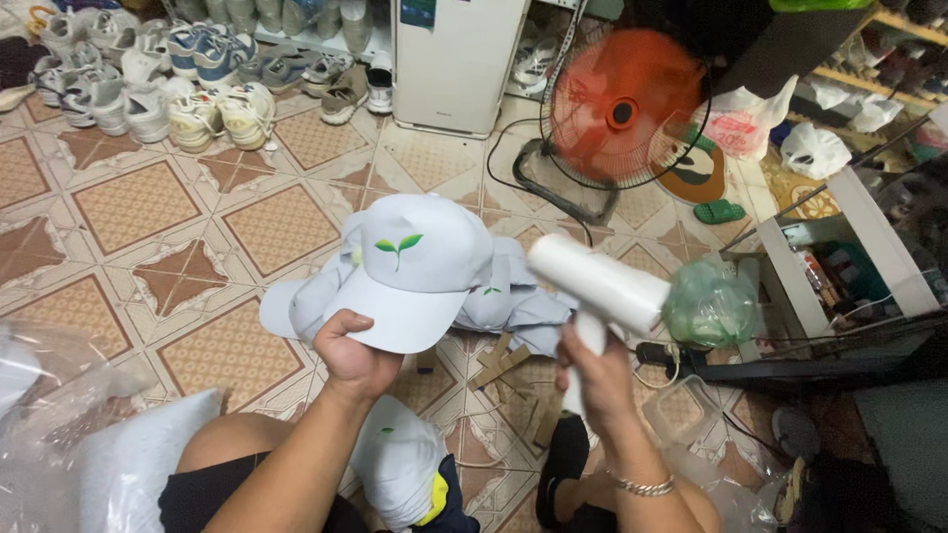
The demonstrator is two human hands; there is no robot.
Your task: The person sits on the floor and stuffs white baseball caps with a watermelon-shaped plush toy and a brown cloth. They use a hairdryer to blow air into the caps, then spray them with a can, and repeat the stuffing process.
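Our left hand grips a white cap by its brim; at three o'clock, our right hand holds a white hairdryer.

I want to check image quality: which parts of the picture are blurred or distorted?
Head view: the white dryer in the right hand is motion-blurred; the cap held by the left hand is sharp; the plastic bag at left is soft; edges bend from the wide lens; light is even, without glare.

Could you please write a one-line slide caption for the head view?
Left hand holds a white cap by its brim; right hand grips a white hair dryer over a tiled floor.
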